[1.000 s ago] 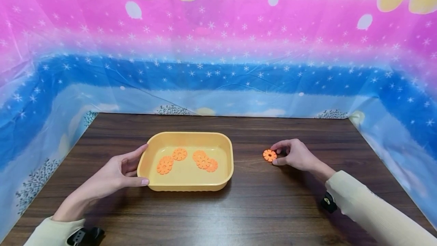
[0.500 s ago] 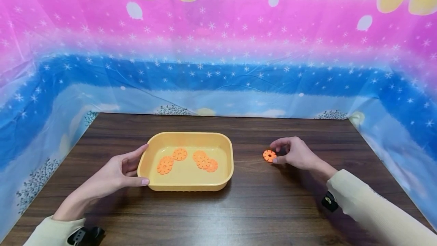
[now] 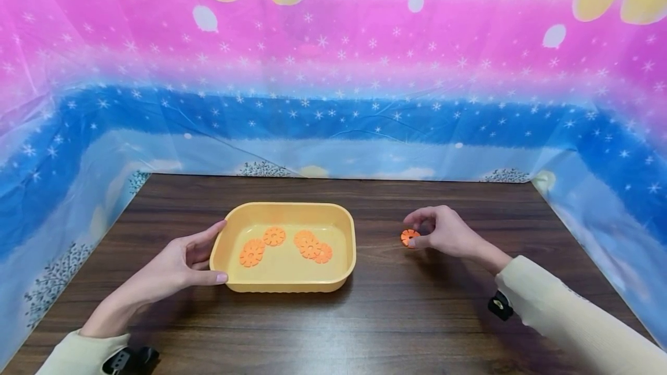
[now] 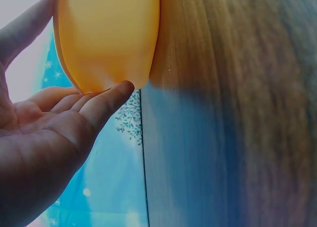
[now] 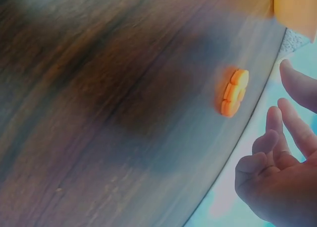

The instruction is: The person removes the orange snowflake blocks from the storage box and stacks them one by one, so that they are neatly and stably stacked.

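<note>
My left hand (image 3: 174,268) holds the left end of a yellow plastic tray (image 3: 285,287), thumb on the near corner and fingers at the far one. In the left wrist view, fingers (image 4: 111,100) lie against the tray wall (image 4: 109,38). Several thin orange notched discs (image 3: 252,252) with centre holes lie inside, some overlapping. To the right, another orange notched disc (image 3: 409,237) lies on the table. My right hand (image 3: 448,233) hovers over it, thumb and fingers parted; the thumb covers part of it in the head view. The right wrist view shows a gap between the hand (image 5: 282,172) and the disc (image 5: 234,93).
The dark wood-grain table (image 3: 333,328) carries the tray left of centre. A pink and blue snowflake-print cloth (image 3: 333,103) rises behind the table and along both sides. Each wrist wears a black strap device, such as the right one (image 3: 500,305).
My right hand has lifted off the orange disc beside the tray, its fingers spreading apart, while the disc stays on the table. The left hand and tray have not moved.
</note>
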Motion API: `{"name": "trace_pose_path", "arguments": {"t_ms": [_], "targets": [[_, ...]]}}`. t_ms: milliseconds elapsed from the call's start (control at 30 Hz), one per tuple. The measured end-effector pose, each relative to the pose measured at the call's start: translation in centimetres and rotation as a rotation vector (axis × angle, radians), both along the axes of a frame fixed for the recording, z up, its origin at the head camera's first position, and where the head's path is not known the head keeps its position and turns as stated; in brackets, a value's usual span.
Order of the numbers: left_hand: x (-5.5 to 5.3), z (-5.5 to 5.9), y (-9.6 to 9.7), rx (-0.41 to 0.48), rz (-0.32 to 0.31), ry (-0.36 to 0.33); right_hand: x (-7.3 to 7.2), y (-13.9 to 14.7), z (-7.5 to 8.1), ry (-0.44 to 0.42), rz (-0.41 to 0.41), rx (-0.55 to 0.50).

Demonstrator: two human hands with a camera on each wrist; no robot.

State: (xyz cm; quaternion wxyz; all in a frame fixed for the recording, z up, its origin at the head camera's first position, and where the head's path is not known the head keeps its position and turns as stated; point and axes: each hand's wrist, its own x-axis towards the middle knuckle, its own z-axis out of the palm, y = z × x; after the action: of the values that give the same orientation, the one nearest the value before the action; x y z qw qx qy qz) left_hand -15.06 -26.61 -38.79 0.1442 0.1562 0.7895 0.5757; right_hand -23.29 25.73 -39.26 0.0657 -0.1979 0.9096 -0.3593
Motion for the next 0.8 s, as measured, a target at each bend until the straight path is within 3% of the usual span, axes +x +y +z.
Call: {"name": "trace_pose_path", "arguments": {"t_ms": [800], "targets": [[-0.1, 0.1, -0.1, 0.014, -0.020, -0.032, -0.2, -1.9, 1.0, -0.021, 0.040, -0.020]]}}
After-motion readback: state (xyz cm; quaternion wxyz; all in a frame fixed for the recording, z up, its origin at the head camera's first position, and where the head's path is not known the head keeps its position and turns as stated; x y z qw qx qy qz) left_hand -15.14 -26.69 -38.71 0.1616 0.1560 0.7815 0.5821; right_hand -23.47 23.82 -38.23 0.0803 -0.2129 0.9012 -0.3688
